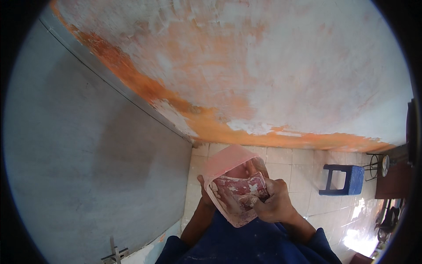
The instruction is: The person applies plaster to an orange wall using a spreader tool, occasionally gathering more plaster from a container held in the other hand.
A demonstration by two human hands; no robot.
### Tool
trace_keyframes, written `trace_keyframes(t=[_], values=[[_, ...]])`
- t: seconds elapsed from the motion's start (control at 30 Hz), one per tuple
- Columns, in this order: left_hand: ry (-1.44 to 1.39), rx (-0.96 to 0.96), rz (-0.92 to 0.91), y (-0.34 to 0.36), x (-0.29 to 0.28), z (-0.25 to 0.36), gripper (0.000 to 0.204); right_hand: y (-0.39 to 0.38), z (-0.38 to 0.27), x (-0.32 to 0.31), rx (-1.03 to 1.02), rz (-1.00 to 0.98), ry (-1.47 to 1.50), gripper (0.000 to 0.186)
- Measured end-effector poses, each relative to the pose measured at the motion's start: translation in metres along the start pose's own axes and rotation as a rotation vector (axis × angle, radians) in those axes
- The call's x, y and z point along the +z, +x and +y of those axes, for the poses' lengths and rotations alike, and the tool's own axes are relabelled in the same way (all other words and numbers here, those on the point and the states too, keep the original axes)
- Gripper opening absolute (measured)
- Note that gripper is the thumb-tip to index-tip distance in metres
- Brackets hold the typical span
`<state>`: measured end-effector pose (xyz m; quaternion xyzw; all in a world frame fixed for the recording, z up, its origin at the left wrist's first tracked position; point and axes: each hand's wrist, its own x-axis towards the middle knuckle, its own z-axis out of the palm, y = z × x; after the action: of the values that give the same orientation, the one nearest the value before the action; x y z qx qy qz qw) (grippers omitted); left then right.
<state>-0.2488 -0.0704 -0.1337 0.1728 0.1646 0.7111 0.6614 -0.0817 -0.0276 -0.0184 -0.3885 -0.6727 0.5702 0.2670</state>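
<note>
My left hand (205,193) is wrapped round the left side of a pink plastic tub (228,159); most of its fingers are hidden behind the tub. The tub is tilted with its opening toward me, and pale paste clings to its inner walls. In my right hand (279,206) is a flat, dark red putty spreader (239,186), gripped at its right end with the thumb on top. White paste is smeared over the spreader, which reaches into the mouth of the tub. Paste also coats my right fingers.
Ahead rises a wall (299,66) with patchy white filler over orange paint. A grey door (110,145) with a metal bolt (115,255) stands at the left. On the tiled floor (281,169) to the right is a blue plastic stool (354,179), with brown furniture (393,180) beyond.
</note>
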Motion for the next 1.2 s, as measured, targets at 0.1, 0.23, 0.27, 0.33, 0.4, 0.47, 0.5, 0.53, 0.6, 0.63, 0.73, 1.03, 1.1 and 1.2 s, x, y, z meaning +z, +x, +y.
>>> trace_keyframes(t=[0.1,0.23,0.27,0.33,0.4,0.47,0.5,0.53,0.6,0.63,0.73,1.03,1.1,1.2], values=[[0.005,-0.008,-0.001,0.000,0.000,0.002,0.075,0.000,-0.005,-0.003,0.010,-0.034,0.067,0.020],[0.006,-0.028,-0.006,-0.001,-0.001,0.002,0.076,0.003,0.001,-0.001,0.024,-0.024,0.176,0.020],[0.003,-0.036,-0.011,-0.001,0.000,0.001,0.076,0.003,0.002,-0.001,0.005,-0.009,0.211,0.022],[-0.003,-0.049,-0.018,0.000,0.000,0.001,0.076,0.002,0.001,-0.003,0.015,-0.008,0.265,0.023],[-0.012,-0.062,-0.026,0.002,0.002,0.000,0.077,0.002,0.000,-0.005,0.044,-0.006,0.313,0.024],[-0.022,-0.076,-0.033,0.003,0.003,-0.001,0.078,0.001,0.000,-0.008,0.098,0.003,0.355,0.023],[-0.029,-0.083,-0.041,0.004,0.004,-0.001,0.078,0.001,0.001,-0.009,0.114,-0.006,0.368,0.023],[-0.033,-0.088,-0.045,0.005,0.005,-0.002,0.078,0.001,0.004,-0.010,0.129,-0.015,0.382,0.022],[-0.041,-0.100,-0.053,0.007,0.008,-0.002,0.079,0.001,0.011,-0.013,0.143,-0.025,0.411,0.022],[-0.023,-0.103,-0.048,0.009,0.007,-0.002,0.079,0.002,0.017,-0.014,0.143,-0.028,0.427,0.022],[0.253,-0.100,0.084,0.009,0.004,-0.002,0.076,0.004,0.032,-0.015,0.149,-0.023,0.545,0.021],[-0.455,-0.341,-0.139,0.014,0.017,-0.003,0.061,-0.016,0.035,-0.040,0.048,0.146,1.043,0.048],[-0.540,-0.383,-0.158,0.015,0.023,-0.003,0.058,-0.016,0.029,-0.046,0.062,0.264,1.080,0.046],[-0.607,-0.357,-0.143,0.017,0.023,-0.006,0.056,-0.013,0.035,-0.047,0.048,0.361,1.213,0.041]])
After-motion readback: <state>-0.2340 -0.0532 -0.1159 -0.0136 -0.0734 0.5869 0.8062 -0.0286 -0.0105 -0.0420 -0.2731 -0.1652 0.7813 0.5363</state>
